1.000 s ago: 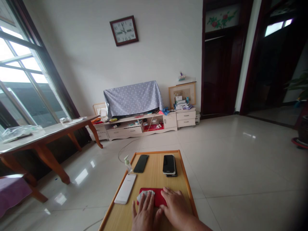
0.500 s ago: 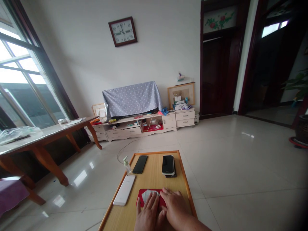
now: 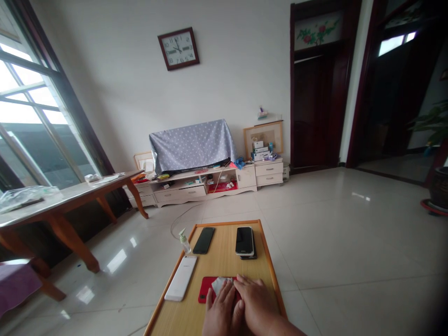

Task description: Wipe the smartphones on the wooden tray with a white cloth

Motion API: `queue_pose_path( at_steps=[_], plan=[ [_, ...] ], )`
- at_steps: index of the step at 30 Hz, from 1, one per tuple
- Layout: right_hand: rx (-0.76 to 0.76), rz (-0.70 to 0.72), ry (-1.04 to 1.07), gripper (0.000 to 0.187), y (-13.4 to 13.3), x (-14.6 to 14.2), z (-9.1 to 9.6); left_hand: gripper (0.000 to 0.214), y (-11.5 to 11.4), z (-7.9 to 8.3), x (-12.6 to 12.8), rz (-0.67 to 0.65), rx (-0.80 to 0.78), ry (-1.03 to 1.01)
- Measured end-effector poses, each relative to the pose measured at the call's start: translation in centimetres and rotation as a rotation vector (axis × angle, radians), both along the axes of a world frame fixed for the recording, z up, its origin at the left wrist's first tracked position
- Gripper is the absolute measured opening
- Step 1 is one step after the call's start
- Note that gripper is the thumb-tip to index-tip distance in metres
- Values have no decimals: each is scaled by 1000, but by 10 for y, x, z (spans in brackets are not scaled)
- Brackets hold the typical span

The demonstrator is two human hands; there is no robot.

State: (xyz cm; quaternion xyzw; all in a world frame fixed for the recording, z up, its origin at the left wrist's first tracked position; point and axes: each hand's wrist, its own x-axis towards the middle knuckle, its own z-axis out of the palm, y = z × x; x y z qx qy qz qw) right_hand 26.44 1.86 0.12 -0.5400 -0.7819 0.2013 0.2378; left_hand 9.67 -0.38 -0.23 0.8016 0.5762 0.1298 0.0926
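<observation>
1. As the right hand [image 3: 257,297] hides one end of the red phone [image 3: 206,289], lower centre, we cannot tell its grip.
2. Left hand [image 3: 223,311]: flat on cloth [image 3: 219,283].
3. Clock [image 3: 178,49]: numerals legible; white phone [image 3: 181,279]: lettering illegible.

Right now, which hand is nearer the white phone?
Left. The left hand presses a pale cloth on the red phone, apart from the white phone and to its right; the right hand is farther right, at the red phone's other end.

Head camera looks forward and down — red phone [image 3: 207,285] near, wall [image 3: 241,65] far.
</observation>
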Motion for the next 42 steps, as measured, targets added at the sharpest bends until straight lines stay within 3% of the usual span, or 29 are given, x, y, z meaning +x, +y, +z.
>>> queue_pose_path(
  at_steps=[3,8,15,21,27,32,37,42],
  plan=[
    [11,3,-1,43,-1,0,-1,43,1,-1,-7,-33,48,-21],
    [12,2,-16,43,-2,-1,3,44,4,-9,-12,203,136,43],
    [-6,1,-2,48,2,1,-3,49,-2,-27,-12,-32,383,50],
    [1,19,5,51,1,1,4,52,6,-27,-39,-53,539,26],
    [5,24,5,47,0,1,9,50,13,-37,-58,-55,688,177],
    [40,7,4,42,-1,-1,11,54,11,-44,-58,-63,633,247],
    [65,5,-33,49,-3,-5,5,50,8,-44,-57,-13,504,190],
    [34,188,-53,58,-8,-14,5,53,6,-43,-59,-27,482,146]
  ],
)
